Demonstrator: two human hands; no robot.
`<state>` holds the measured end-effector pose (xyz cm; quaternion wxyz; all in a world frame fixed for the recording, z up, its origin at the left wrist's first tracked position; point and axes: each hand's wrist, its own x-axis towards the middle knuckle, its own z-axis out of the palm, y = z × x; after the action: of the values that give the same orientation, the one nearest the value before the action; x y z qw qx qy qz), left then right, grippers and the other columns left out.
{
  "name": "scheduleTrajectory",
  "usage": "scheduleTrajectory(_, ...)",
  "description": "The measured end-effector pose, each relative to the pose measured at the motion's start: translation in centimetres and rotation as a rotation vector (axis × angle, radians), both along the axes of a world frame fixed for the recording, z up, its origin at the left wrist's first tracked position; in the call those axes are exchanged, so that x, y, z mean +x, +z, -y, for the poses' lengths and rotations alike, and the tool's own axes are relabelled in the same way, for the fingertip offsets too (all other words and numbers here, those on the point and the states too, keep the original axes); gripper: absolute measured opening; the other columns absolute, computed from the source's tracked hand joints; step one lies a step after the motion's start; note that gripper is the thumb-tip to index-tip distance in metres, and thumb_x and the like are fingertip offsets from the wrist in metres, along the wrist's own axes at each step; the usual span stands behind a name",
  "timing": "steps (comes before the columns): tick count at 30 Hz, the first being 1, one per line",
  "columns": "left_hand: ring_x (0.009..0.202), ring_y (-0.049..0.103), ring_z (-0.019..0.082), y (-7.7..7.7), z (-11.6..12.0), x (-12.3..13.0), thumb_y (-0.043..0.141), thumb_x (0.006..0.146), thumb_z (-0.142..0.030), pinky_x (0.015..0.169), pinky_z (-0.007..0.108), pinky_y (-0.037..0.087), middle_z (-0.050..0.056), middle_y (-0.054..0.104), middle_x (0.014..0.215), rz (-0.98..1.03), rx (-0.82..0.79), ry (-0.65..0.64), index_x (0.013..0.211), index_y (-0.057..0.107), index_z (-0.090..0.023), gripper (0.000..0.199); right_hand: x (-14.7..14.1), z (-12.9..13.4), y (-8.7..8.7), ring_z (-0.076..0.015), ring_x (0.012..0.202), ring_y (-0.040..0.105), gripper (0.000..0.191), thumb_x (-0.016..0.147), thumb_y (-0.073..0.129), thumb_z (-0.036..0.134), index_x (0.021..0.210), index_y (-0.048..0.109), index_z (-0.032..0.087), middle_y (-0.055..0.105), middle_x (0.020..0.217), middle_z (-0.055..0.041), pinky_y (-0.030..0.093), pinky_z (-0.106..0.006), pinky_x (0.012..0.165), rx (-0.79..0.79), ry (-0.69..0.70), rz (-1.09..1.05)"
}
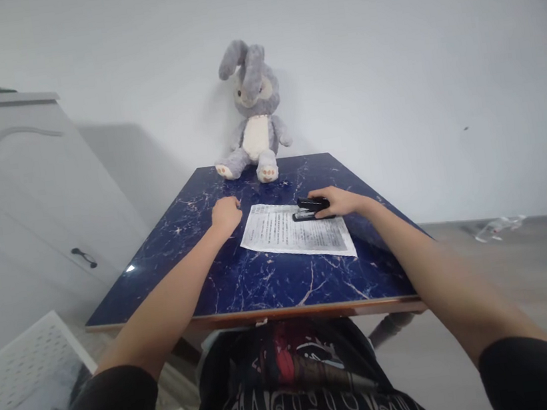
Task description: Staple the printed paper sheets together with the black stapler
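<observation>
A printed sheet of paper (282, 237) lies at a slant on the dark blue marbled table (264, 287). Over its upper right part is a black stapler (306, 206), pointing left with a gap between its arm and base. My right hand (331, 201) is wrapped round the stapler's rear end. To the left of the paper, my left hand (227, 215) rests on the tabletop with its fingers curled in; whether anything is inside them is hidden.
A grey plush rabbit (258, 133) sits at the table's far edge against the white wall. A white cabinet (23, 184) stands at left, with a white perforated panel (36, 357) below it. Something clear and crumpled (499, 228) lies on the floor at right.
</observation>
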<state>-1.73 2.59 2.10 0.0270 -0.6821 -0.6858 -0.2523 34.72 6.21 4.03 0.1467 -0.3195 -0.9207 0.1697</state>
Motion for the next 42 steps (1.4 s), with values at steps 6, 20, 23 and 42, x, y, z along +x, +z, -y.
scheduleTrajectory(6,0.088,0.071,0.018,-0.9,-0.2,2.2,0.039,0.076,0.004,0.087,0.029,0.054,0.007,0.077,0.099,0.327,0.045,-0.516,0.100,0.077,-0.014,0.049,-0.9,1.5,0.9,-0.0210,0.082,0.061,0.031,0.078,0.073,0.035,0.104,0.069,0.019,0.070,0.092,-0.0030,0.043,-0.030,0.072,-0.082,0.146,0.081)
scheduleTrajectory(20,0.116,0.058,0.026,-0.6,0.9,2.1,0.058,0.099,-0.035,0.104,0.039,0.042,0.011,0.066,0.125,-0.183,-0.120,-0.872,0.127,0.069,-0.021,0.033,-3.2,3.1,1.0,-0.0182,0.074,0.057,0.033,0.079,0.077,0.042,0.101,0.069,0.018,0.067,0.086,-0.0016,0.039,-0.029,0.067,-0.057,0.191,0.005)
scheduleTrajectory(23,0.114,0.058,0.026,-0.7,0.7,2.0,0.058,0.099,-0.031,0.104,0.039,0.043,0.011,0.065,0.121,-0.185,-0.107,-0.877,0.125,0.070,-0.021,0.030,-4.1,3.5,0.8,-0.0186,0.076,0.058,0.035,0.080,0.077,0.044,0.102,0.068,0.018,0.068,0.089,-0.0022,0.040,-0.029,0.069,-0.066,0.237,-0.028)
scheduleTrajectory(42,0.110,0.063,0.025,-1.0,0.4,2.3,0.058,0.096,-0.023,0.099,0.037,0.048,0.011,0.068,0.116,-0.184,-0.081,-0.798,0.121,0.073,-0.017,0.030,-4.5,3.5,0.3,-0.0207,0.083,0.063,0.045,0.085,0.073,0.046,0.122,0.071,0.019,0.073,0.102,-0.0051,0.047,-0.032,0.076,-0.185,0.284,0.019)
